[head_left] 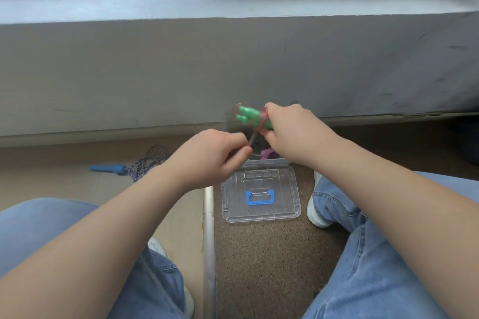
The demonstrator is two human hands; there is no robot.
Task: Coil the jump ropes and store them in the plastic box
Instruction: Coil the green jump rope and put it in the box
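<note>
Rope: while the pink cord (252, 137) is being wound round the green handles (248, 114), it is being pinched taut by the left hand (215, 153), just below the grip.
Grip: the handles are being clamped in the right hand (290, 128).
Box: the plastic box (269, 163) is lying open beneath the grip.
Risk: if tension is being lost, the wraps could be slipping off the handle ends.

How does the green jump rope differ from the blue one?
The green jump rope is in the air, right hand round its grips and left hand pinching its cord; the blue jump rope lies untouched on the floor. The green jump rope's pink cord is wound round its grips; the blue jump rope's dark cord lies loosely heaped. Neither is in the plastic box.
</note>
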